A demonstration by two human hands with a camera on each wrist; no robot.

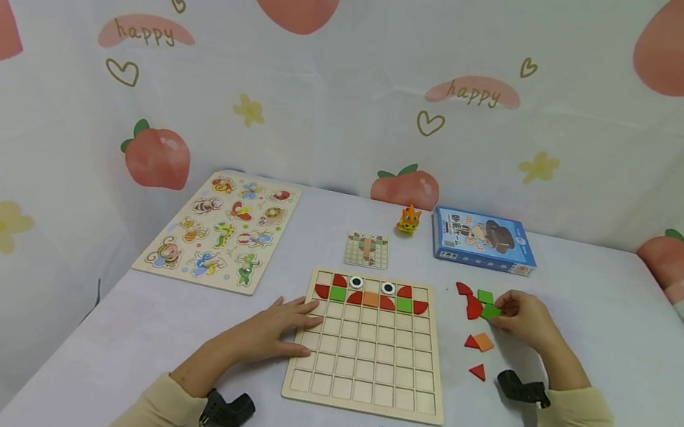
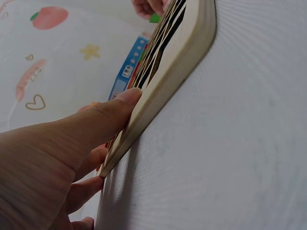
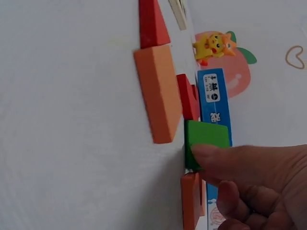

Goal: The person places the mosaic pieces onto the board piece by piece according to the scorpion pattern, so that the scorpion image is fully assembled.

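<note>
My left hand (image 1: 286, 328) rests along the left edge of a wooden grid board (image 1: 362, 405), fingers extended and fingertips over the frame. In the left wrist view its thumb (image 2: 112, 108) lies on the board's rim. Two round eye pieces (image 1: 356, 283) and a row of red, green and orange tiles fill cells at the board's far side. To the right, my right hand (image 1: 527, 319) pinches a green square tile (image 3: 206, 139), thumb on its face. Beside it lie another green tile (image 1: 485, 296), red curved pieces (image 1: 473, 307), an orange square (image 1: 483, 342) and red triangles (image 1: 477, 372).
A small pattern card (image 1: 367, 249) lies beyond the board. Behind it stand a little orange-yellow toy figure (image 1: 408, 220) and a blue box (image 1: 484, 242). A wooden insect puzzle (image 1: 218, 231) lies at the left. A printed cloth hangs behind the white table.
</note>
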